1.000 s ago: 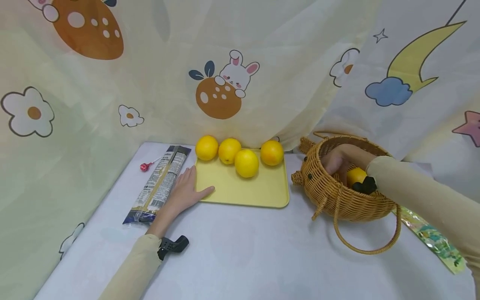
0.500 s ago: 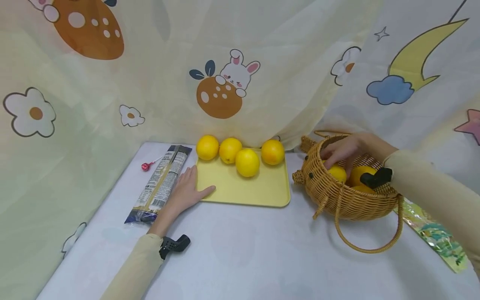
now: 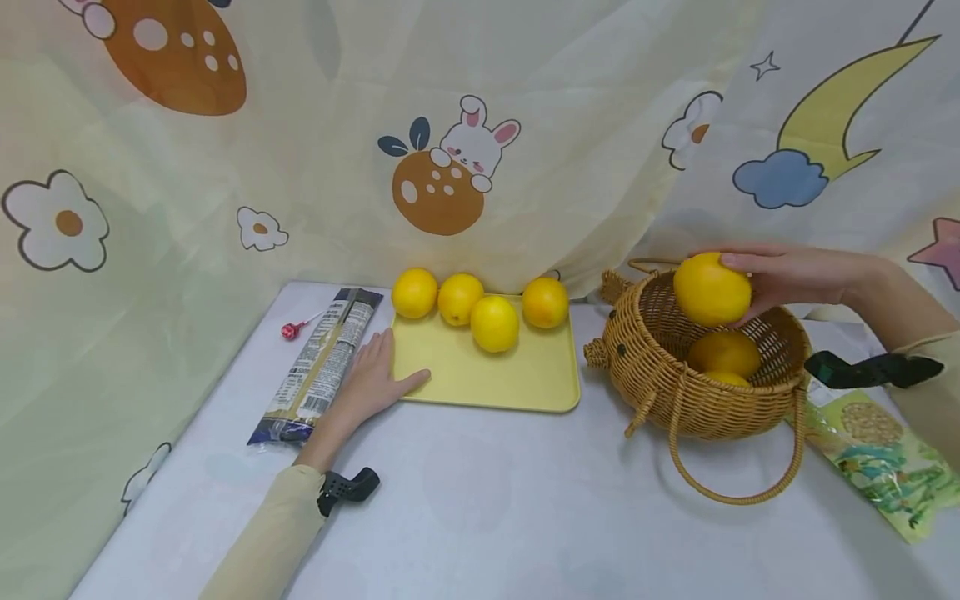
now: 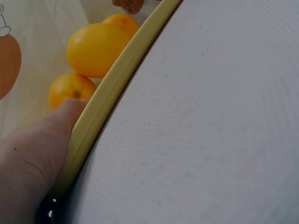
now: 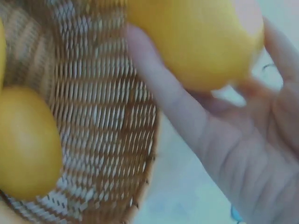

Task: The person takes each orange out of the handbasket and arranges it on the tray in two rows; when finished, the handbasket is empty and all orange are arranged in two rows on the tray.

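My right hand grips a yellow-orange orange above the opening of a pig-shaped wicker basket. In the right wrist view the thumb lies along the held orange, with fingers on its other side. At least two more oranges lie inside the basket. My left hand rests at the left edge of a yellow tray, its fingers straight and its thumb over the rim. Several oranges sit along the tray's back; the leftmost is at its back left corner.
A long printed snack packet lies left of the tray, partly beside my left hand. Beyond it is a red lollipop. A green patterned packet lies right of the basket, whose handle hangs toward the front. A printed curtain hangs behind.
My right hand has come up and to the right out of the basket, lifting an orange. The oranges inside now show more. The left hand has not moved.
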`<state>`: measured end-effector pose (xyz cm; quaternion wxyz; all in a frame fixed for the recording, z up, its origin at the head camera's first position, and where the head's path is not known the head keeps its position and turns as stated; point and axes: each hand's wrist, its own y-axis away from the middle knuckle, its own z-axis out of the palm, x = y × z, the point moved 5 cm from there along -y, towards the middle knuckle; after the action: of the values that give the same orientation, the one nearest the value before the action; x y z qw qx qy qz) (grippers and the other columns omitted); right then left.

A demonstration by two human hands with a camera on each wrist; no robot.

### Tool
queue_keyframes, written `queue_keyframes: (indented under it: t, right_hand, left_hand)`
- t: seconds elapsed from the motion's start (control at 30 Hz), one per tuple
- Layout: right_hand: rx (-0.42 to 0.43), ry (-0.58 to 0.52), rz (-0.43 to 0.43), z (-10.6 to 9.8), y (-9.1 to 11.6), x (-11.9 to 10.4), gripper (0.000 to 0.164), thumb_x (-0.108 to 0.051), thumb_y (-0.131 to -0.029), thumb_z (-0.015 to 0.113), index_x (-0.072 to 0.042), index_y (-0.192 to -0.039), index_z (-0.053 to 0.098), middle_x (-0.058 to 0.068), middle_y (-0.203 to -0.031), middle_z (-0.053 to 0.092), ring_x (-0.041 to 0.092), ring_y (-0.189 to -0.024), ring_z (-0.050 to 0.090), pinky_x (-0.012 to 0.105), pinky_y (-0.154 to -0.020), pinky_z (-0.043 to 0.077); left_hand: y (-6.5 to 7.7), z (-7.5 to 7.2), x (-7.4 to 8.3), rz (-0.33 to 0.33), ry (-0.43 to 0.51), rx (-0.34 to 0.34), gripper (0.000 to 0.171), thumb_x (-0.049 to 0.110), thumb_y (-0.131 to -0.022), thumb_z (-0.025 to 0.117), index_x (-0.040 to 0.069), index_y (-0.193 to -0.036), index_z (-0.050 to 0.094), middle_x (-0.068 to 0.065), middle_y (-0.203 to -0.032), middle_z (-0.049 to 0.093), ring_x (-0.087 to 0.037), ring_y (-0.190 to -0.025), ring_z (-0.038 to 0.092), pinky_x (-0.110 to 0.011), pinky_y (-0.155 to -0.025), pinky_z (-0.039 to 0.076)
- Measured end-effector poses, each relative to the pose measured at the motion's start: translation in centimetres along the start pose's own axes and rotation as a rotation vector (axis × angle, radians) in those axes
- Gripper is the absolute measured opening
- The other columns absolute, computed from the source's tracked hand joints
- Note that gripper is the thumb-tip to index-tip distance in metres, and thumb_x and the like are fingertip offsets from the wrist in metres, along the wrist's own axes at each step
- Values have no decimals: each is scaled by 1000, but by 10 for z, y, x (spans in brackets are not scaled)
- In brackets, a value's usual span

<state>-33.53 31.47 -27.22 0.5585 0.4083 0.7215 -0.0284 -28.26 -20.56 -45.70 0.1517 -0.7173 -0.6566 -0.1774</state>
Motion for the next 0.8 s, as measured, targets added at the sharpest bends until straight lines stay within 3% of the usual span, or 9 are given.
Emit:
queue_keyframes:
  t: [0.13,0.27,0.37,0.53,0.63,0.8]
  right_hand:
    - [182,-130,-181,13,15,-15,46,-24,-108,18,-29,-154,18,-14,-137,45,8,-112,62,43,-85,60]
    - [304,-361,-264,35,15,-29,46,-28,-107,23,-28,-153,15,-10,-139,41,11,-109,65,43,-82,61]
    - [328,-485,-323,52,12,-42,45,-30,-107,26,-26,-151,17,-7,-139,44,14,-110,66,44,-82,60]
    - [274,-620,-435,77,2,-64,45,-29,-106,30,-23,-150,20,-2,-139,50,18,-115,64,44,-88,58]
    - [326,-634,-440,93,-7,-73,46,-22,-105,37,-24,-148,22,1,-138,47,19,-113,65,42,-88,59]
    - [473,-587,-353,128,-23,-84,57,-8,-100,50,-27,-146,24,3,-138,39,18,-108,64,40,-83,60]
  left_hand:
    - [0,1,1,2,-5,-3,119,80,-80,47,-1,-155,2,-21,-163,6,-39,-151,8,-52,-125,8]
    - [-1,0,2,1,-12,-6,118,79,-81,48,-1,-155,2,-22,-163,6,-39,-151,8,-53,-124,7]
    - [0,-2,2,-7,-6,-9,117,78,-81,48,-1,-155,2,-22,-163,5,-38,-151,7,-52,-125,7]
    - [-1,-4,1,-8,5,-9,118,78,-81,49,-1,-155,2,-21,-163,5,-38,-152,7,-51,-125,7]
    - [-2,-2,0,-5,7,-7,119,80,-80,47,0,-155,1,-20,-164,5,-37,-152,6,-51,-125,7]
    - [-3,0,-2,-2,0,-3,118,81,-80,46,1,-155,1,-19,-164,5,-36,-152,6,-51,-125,7]
